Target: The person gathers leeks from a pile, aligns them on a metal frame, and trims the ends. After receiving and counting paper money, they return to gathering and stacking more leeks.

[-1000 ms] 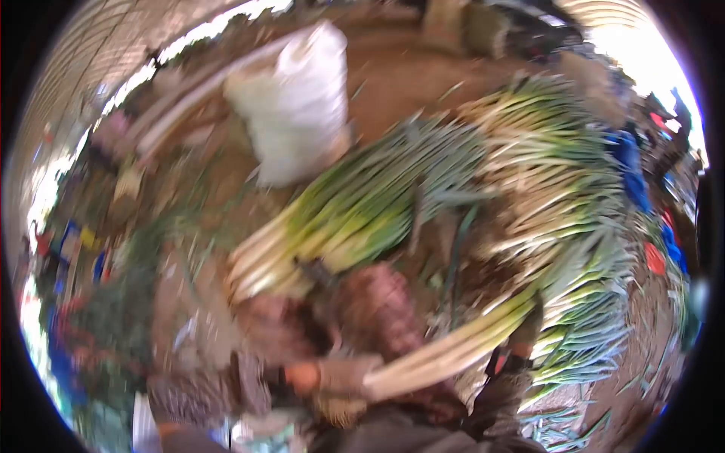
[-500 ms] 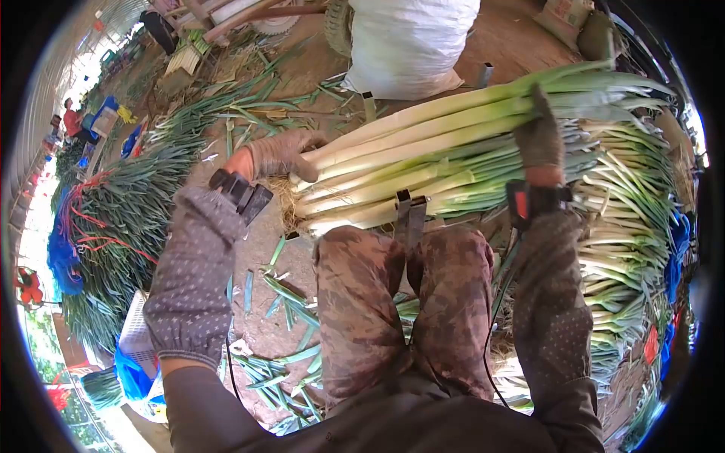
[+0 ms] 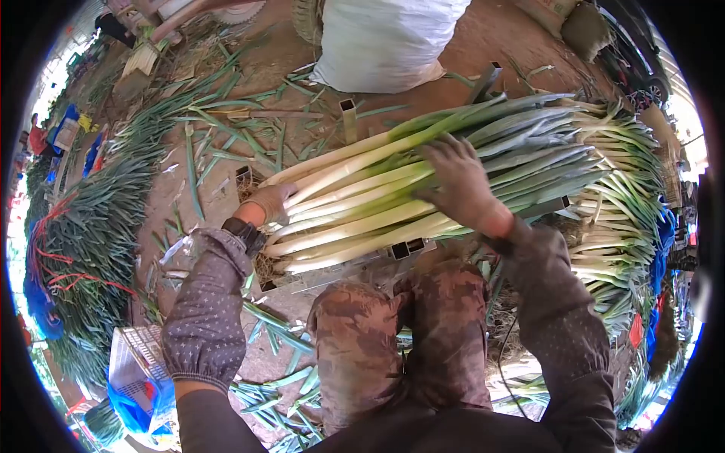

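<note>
Long leeks lie in a layer over a metal frame, white root ends at the left and green leaves at the right. My left hand, gloved, has its fingers wrapped round the root end of an upper leek. My right hand, also gloved, rests over the green part of the bundle, its fingers spread apart. The frame's square tube posts stick up in front of and behind the leeks.
A big pile of leeks lies at the right. Bundled green leeks with red ties stand at the left. A white sack stands beyond the frame, and a white basket at the lower left. Cut leaves litter the ground.
The leeks have come down onto the frame and lie flatter. My right hand has moved left along them and its fingers have spread. My left hand is slightly lower, at the root ends.
</note>
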A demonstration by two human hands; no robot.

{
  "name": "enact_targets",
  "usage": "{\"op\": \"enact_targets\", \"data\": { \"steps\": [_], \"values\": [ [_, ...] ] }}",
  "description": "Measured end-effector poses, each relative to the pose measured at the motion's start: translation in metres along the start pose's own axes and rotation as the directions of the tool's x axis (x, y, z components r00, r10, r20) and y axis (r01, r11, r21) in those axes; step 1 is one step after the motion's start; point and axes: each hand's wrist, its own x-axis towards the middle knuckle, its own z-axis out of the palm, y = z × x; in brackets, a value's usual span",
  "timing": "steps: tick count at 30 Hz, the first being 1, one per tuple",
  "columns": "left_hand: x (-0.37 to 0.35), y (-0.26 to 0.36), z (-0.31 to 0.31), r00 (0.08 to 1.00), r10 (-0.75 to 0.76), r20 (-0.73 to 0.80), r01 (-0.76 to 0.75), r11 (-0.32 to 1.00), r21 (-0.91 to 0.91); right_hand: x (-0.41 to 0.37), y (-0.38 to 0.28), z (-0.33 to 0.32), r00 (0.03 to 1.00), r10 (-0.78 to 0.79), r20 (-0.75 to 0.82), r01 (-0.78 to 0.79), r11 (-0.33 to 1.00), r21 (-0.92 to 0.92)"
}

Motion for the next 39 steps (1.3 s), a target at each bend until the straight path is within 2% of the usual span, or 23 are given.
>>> {"op": "enact_targets", "data": {
  "steps": [1,2,3,4,5,6,7,8,9,11,13,16,17,18,20,23,25,27,29,32,33,36,39],
  "values": [
    [0.003,0.001,-0.002,0.999,-0.035,0.008,0.034,0.999,0.029,0.009,-0.002,0.011,0.974,-0.211,-0.088,0.186,0.956,-0.227],
    [0.006,0.002,-0.004,0.998,-0.067,0.014,0.066,0.996,0.062,0.022,0.004,0.021,0.978,-0.208,-0.007,0.201,0.95,-0.239],
    [0.008,-0.004,0.001,1.0,0.024,-0.002,-0.023,0.993,0.119,0.033,0.013,0.031,0.977,-0.199,0.076,0.211,0.945,-0.249],
    [0.007,-0.002,0.002,0.995,0.095,0.044,-0.099,0.987,0.123,0.042,0.017,0.041,0.974,-0.173,0.144,0.204,0.949,-0.24],
    [0.003,-0.01,0.01,0.986,0.156,-0.053,-0.151,0.984,0.096,0.051,0.023,0.049,0.968,-0.141,0.209,0.189,0.953,-0.235],
    [0.001,-0.014,0.011,0.988,0.144,-0.054,-0.135,0.981,0.14,0.057,0.03,0.05,0.957,-0.102,0.272,0.169,0.957,-0.235],
    [-0.005,0.007,0.0,0.996,0.092,0.001,-0.089,0.957,0.276,0.054,0.034,0.051,0.954,-0.092,0.286,0.163,0.959,-0.234],
    [-0.006,0.021,-0.001,0.999,-0.018,0.037,0.004,0.944,0.331,0.045,0.031,0.051,0.948,-0.087,0.305,0.161,0.961,-0.227],
    [-0.002,0.026,0.006,0.992,-0.118,0.049,0.079,0.867,0.492,0.041,0.029,0.055,0.943,-0.097,0.318,0.171,0.962,-0.214],
    [0.007,0.035,0.006,0.977,-0.207,-0.06,0.199,0.759,0.62,0.042,0.027,0.061,0.943,-0.096,0.319,0.174,0.959,-0.225],
    [-0.002,0.091,-0.009,0.955,-0.172,-0.242,0.282,0.783,0.554,0.042,0.035,0.062,0.941,-0.097,0.325,0.179,0.957,-0.23],
    [0.021,0.08,0.055,0.982,-0.189,-0.019,0.19,0.973,0.128,0.046,0.029,0.056,0.925,-0.099,0.368,0.195,0.952,-0.234],
    [0.014,0.088,0.064,0.976,-0.216,-0.022,0.216,0.958,0.189,0.046,0.029,0.061,0.93,-0.145,0.337,0.243,0.931,-0.271],
    [0.011,0.092,0.073,0.97,-0.24,-0.026,0.239,0.939,0.248,0.048,0.033,0.058,0.914,-0.171,0.369,0.265,0.939,-0.221],
    [0.01,0.084,0.08,0.987,-0.157,-0.014,0.157,0.975,0.158,0.058,0.055,0.049,0.87,-0.226,0.438,0.308,0.943,-0.125],
    [0.014,0.077,0.082,0.99,-0.138,-0.016,0.139,0.981,0.136,0.072,0.117,0.017,0.807,0.022,0.59,0.079,0.986,-0.144],
    [0.014,0.081,0.077,0.99,-0.143,-0.008,0.143,0.981,0.127,0.07,0.161,-0.011,0.732,0.214,0.647,-0.057,0.965,-0.255],
    [0.011,0.082,0.074,0.989,-0.145,0.011,0.143,0.983,0.113,0.063,0.207,-0.027,0.679,0.307,0.667,-0.152,0.948,-0.281],
    [0.014,0.081,0.076,0.99,-0.138,0.004,0.136,0.984,0.112,0.05,0.234,-0.048,0.6,0.448,0.663,-0.231,0.89,-0.393],
    [0.015,0.079,0.077,0.988,-0.154,0.005,0.152,0.982,0.111,0.024,0.275,-0.062,0.583,0.492,0.647,-0.258,0.867,-0.427],
    [0.012,0.08,0.075,0.987,-0.162,0.006,0.16,0.981,0.114,0.013,0.302,-0.05,0.626,0.513,0.588,-0.266,0.848,-0.457],
    [0.019,0.072,0.091,0.992,-0.108,-0.061,0.114,0.987,0.11,-0.02,0.311,-0.061,0.813,0.479,0.332,-0.334,0.85,-0.408],
    [0.016,0.08,0.086,0.989,-0.145,-0.014,0.145,0.978,0.148,-0.014,0.274,-0.092,0.643,0.651,0.402,-0.436,0.744,-0.506]
  ]
}}
